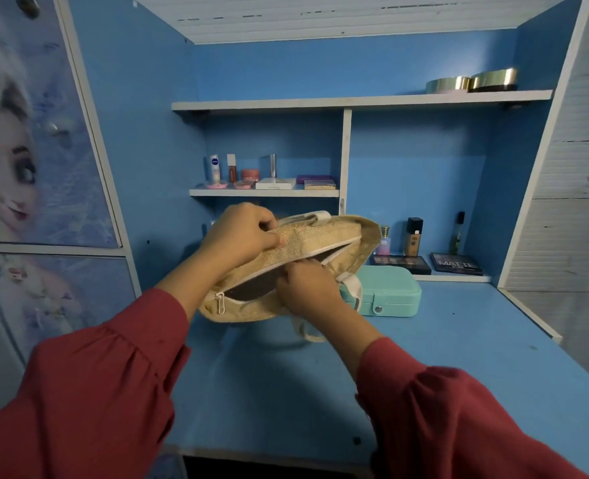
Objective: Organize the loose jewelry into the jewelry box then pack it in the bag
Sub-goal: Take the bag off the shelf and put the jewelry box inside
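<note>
from the head camera, both hands hold a beige woven bag up above the blue desk. the left hand, in a red sleeve, pinches the far edge of the bag's mouth between thumb and fingers, closed tight on the fabric. the right hand is curled at the near edge of the opening, gripping the cloth by the white zipper tape; its fingertips are hidden in the fold. the zip stands open, a dark gap showing inside, and the metal zipper pull hangs at the bag's left end. a white strap drapes down past the right hand. the teal jewelry box sits shut on the desk just behind and right of the bag, its snap tab at the front. on the low ledge behind it lie 2 eyeshadow palettes and some small bottles. more cosmetics line the small middle shelf.
</note>
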The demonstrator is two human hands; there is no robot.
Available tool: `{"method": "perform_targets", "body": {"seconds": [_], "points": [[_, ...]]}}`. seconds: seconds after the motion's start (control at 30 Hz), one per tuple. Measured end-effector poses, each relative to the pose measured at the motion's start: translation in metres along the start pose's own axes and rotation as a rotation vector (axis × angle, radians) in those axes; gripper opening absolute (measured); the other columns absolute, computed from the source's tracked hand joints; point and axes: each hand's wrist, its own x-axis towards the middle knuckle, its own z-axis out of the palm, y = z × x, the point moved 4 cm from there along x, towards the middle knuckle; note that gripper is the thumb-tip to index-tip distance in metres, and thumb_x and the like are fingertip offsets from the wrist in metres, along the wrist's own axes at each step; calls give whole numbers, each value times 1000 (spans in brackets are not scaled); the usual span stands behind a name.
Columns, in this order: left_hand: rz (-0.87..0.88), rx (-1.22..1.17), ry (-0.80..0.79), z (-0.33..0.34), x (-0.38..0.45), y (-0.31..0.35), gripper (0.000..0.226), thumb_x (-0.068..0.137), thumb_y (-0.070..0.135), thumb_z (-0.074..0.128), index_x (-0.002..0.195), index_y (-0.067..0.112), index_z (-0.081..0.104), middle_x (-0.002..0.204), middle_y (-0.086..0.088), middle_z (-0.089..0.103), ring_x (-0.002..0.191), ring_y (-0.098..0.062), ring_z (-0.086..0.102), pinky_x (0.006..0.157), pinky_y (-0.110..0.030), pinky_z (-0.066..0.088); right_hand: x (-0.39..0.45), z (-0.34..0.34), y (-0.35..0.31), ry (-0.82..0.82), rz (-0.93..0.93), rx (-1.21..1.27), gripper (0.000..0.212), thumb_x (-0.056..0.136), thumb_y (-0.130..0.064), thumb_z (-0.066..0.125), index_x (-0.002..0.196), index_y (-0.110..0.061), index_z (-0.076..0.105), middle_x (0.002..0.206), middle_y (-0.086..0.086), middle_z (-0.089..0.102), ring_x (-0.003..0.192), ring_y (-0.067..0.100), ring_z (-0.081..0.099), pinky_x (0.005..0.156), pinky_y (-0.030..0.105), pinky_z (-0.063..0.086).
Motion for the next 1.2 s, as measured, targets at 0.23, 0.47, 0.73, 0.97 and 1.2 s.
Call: {"method": "perform_targets", "body": {"seconds": [0.23,0.47,0.73,0.97,1.2], "points": [[-1,-97,167,-15,5,-5,14,79,20,75,68,17,67,67,6,61,65,-14,55,66,-36,47,15,60,9,-603,-144,-309,54,98,-51,15,149,-36,21,158,5,20,142,44,15,105,73,3],[4,-89,318,-36,10,-8,8,81,18,71,74,14,71,66,12,59,64,-6,54,59,-25,43,0,71,6,-602,-142,-265,54,98,-53,11,150,-39,18,160,4,16,143,42,13,111,67,4],[20,-158,514,-61,7,1,6,80,9,69,76,5,72,60,17,55,53,7,54,46,-7,35,-2,75,9,-719,-104,-161,51,100,-44,10,148,-35,25,155,9,29,140,39,26,113,60,13],[50,15,366,-37,2,4,6,79,20,72,74,17,69,68,10,60,71,-14,58,63,-26,44,-4,74,10,-537,-239,-234,57,96,-53,14,144,-30,35,151,7,35,137,41,28,110,65,10],[52,88,299,-18,-3,1,7,81,25,70,75,23,67,74,9,64,74,-14,59,65,-31,49,-23,26,44,201,-253,260,28,91,-21,51,67,-7,53,68,6,53,67,21,48,63,31,33]]}}
